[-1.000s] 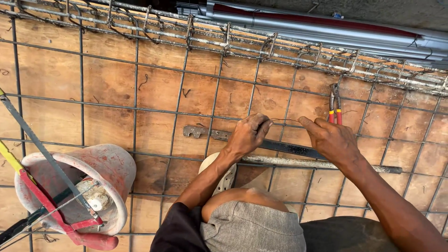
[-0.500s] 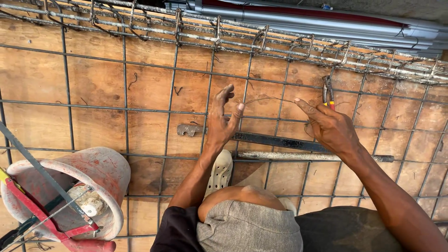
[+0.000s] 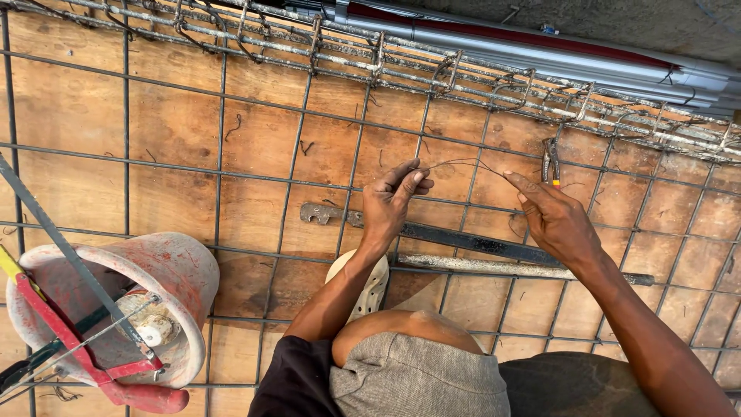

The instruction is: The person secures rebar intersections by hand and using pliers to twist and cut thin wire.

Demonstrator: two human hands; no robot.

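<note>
My left hand (image 3: 392,202) and my right hand (image 3: 554,221) are raised above a steel rebar grid (image 3: 287,199) laid over plywood formwork. Between them arches a thin piece of tie wire (image 3: 463,162). The left hand pinches one end, the right pinches the other between thumb and forefinger. Under the hands lies a flat dark steel bending tool (image 3: 448,235) and a round rusty bar (image 3: 494,267). A pair of pliers (image 3: 551,161) with red and yellow handles rests on the grid just beyond my right hand. My knee (image 3: 401,340) and white shoe (image 3: 370,282) are below.
A worn pink-white bucket (image 3: 166,282) at the lower left holds a red-framed hacksaw (image 3: 69,324) and a wire roll. A tied rebar beam cage (image 3: 432,73) runs along the far edge, with grey and red pipes (image 3: 540,42) behind it.
Both hands lifted off the grid, where they rested a second ago. They now hold a wire stretched between them, and the view has shifted slightly.
</note>
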